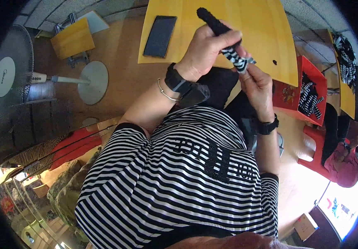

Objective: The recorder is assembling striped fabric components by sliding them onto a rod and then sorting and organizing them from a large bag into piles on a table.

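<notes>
A long, fuzzy black fabric tube with a black-and-white striped end (212, 20) is held up over the near edge of the yellow wooden table (229, 10). My left hand (206, 47) is closed around its middle, thumb on top, and the black end sticks out past the fingers. With fingertips pressed together, my right hand (257, 85) pinches the striped end (239, 62). Both hands are nearly touching there. Exactly what the right fingertips grip at the tip is too small to make out. Each wrist wears a black band.
A dark flat tablet-like slab (160, 36) lies on the table's left side, a small black scrap (275, 62) on its right. Beside the table stands a red bin (325, 89) with striped pieces (310, 99). A fan (4, 76) stands left; a person in pink (343, 166) sits right.
</notes>
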`<state>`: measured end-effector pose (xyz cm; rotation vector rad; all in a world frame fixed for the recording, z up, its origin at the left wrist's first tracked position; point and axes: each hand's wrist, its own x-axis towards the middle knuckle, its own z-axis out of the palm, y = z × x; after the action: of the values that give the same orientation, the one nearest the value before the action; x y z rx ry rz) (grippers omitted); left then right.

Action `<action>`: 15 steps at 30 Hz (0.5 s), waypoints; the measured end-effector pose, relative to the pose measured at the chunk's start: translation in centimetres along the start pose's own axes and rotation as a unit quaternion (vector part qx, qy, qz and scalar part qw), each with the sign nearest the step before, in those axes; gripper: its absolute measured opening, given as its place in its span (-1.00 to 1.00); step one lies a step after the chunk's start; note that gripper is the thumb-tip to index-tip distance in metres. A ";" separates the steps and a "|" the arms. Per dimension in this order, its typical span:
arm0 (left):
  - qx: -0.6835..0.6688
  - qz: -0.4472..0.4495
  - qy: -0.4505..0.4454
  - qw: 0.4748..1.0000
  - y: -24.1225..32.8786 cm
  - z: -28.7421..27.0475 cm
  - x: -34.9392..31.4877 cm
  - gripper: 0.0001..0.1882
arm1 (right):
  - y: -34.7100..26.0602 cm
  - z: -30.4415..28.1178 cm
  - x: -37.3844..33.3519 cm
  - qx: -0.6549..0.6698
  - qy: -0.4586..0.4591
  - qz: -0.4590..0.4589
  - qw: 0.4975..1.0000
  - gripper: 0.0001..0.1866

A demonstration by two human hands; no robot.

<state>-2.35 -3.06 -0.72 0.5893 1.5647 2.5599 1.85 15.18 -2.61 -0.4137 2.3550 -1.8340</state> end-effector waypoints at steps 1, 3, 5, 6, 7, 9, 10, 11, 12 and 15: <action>0.000 0.000 0.000 1.000 -0.3 0.0 0.0 -0.77 | -0.2 0.4 0.0 0.035 0.001 0.045 0.998 -0.84; -0.079 0.051 0.150 0.984 -0.7 0.3 0.2 -0.68 | -0.1 0.9 -0.3 0.079 -0.006 0.065 0.995 -0.83; -0.092 0.071 0.165 0.979 -0.2 -0.1 0.3 -0.66 | 0.2 1.1 -0.6 0.102 -0.026 0.087 0.991 -0.82; -0.107 0.094 0.161 0.977 -0.1 -0.5 0.4 -0.68 | 0.4 1.2 -0.6 0.093 -0.024 0.073 0.993 -0.81; -0.121 0.117 0.158 0.973 0.0 -0.7 0.4 -0.69 | 0.5 1.2 -0.7 0.093 -0.026 0.073 0.993 -0.81; -0.141 0.117 0.176 0.967 0.0 -0.7 0.3 -0.76 | 0.5 1.2 -0.8 0.075 -0.028 0.074 0.994 -0.81; -0.145 0.106 0.154 0.972 0.0 -0.8 0.1 -0.74 | 0.6 1.0 -0.8 0.075 -0.029 0.074 0.994 -0.81; -0.149 0.096 0.132 0.975 0.2 -1.0 0.0 -0.71 | 0.7 0.6 -0.7 0.062 -0.032 0.069 0.995 -0.83; -0.149 0.097 0.132 0.975 0.2 -1.3 0.0 -0.71 | 0.9 0.1 -0.6 0.049 -0.035 0.063 0.996 -0.84; -0.150 0.056 0.039 0.986 0.6 -2.4 0.4 -0.63 | 0.6 -1.3 -0.3 -0.063 0.000 -0.050 0.997 -0.88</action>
<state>-3.48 -5.26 -1.04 0.5644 1.1601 2.8567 1.72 16.58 -2.90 -0.5557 2.5007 -1.7301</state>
